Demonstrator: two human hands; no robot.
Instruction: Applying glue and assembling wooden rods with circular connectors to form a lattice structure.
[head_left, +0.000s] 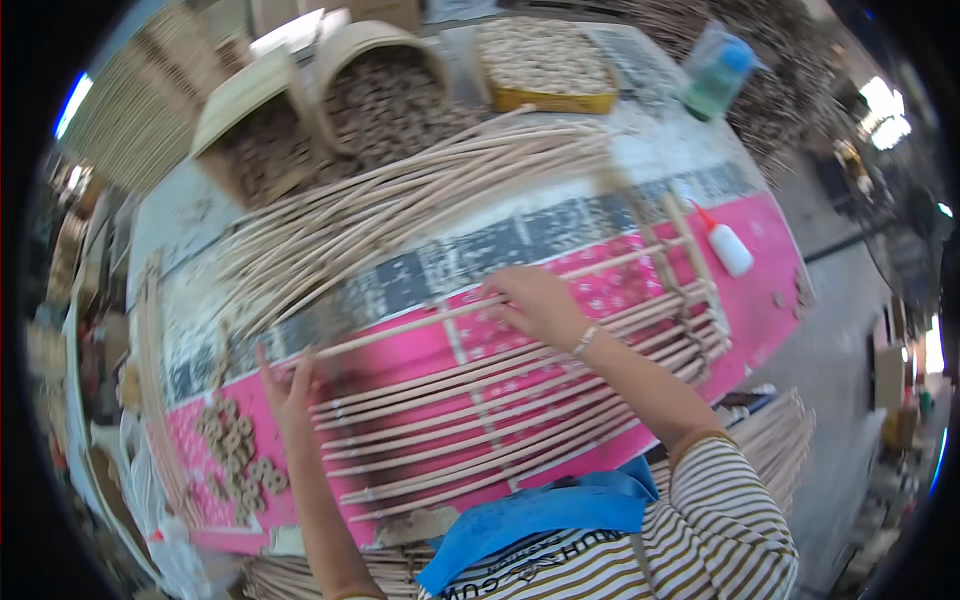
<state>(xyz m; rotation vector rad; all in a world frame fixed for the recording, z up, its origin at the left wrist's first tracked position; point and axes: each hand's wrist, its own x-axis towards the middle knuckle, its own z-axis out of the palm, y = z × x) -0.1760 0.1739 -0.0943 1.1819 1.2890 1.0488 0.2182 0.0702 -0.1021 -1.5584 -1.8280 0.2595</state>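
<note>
A thin pale wooden rod (400,329) slants over the pink patterned table cover. My right hand (540,308) pinches it near its middle, thumb and fingers closed on it. Beside its left end is my left hand (290,392), fingers spread; blur hides whether a fingertip touches it. Below the rod, several parallel rods (440,430) lie in a row. At the right, their ends meet an upright crosspiece (700,270) with ring-like pieces along it. My right forearm covers part of the row. Small wooden rings (235,445) lie in a loose heap left of my left hand.
A white glue bottle (732,250) with a red tip lies at the right. Loose rods (400,200) are piled across the table's far part. Behind them stand two tipped bins (385,85) of small wooden pieces, a yellow-edged tray (545,65) and a green bottle (712,92).
</note>
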